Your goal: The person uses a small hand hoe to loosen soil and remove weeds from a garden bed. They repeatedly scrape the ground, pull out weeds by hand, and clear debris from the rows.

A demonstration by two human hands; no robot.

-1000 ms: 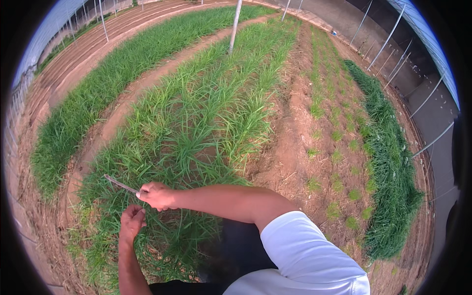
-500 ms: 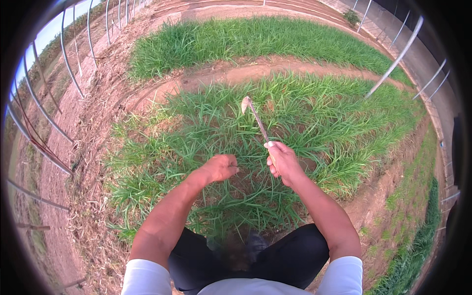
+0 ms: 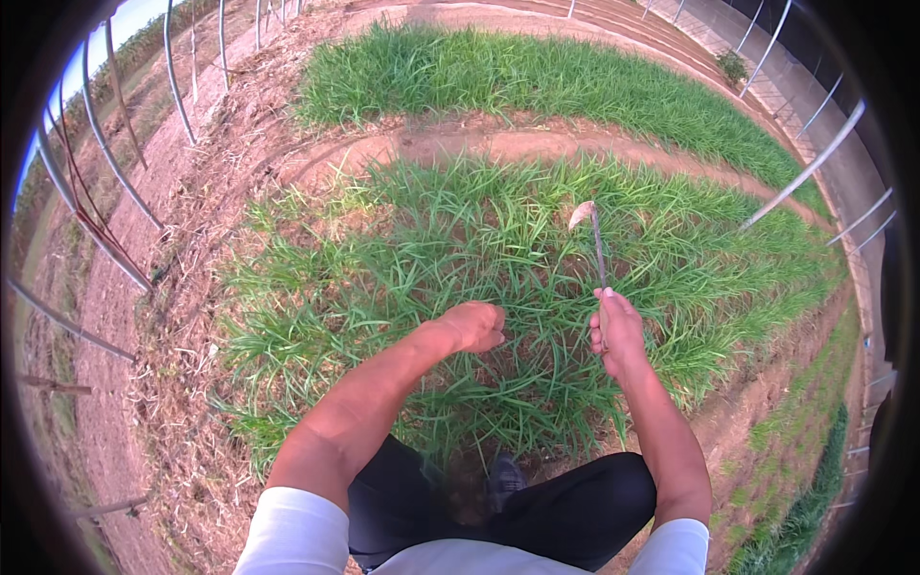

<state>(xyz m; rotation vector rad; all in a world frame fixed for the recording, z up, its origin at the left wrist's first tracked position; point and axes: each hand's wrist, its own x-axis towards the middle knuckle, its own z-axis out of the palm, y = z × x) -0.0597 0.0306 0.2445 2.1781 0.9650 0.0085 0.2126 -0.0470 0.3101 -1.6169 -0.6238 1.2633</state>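
- Green grass bed [image 3: 402, 259] lies under both hands.
- Right hand [image 3: 618, 331] grips a thin hoe [image 3: 596, 244], its handle pointing away from the person, blade far.
- Left hand [image 3: 471, 326] curled shut, low over the blades of grass.

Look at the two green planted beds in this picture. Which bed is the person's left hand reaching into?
The nearer bed, right before the person. The left hand is down among its blades, and the right hand holds a thin tool over it. The farther bed lies beyond the bare soil path.
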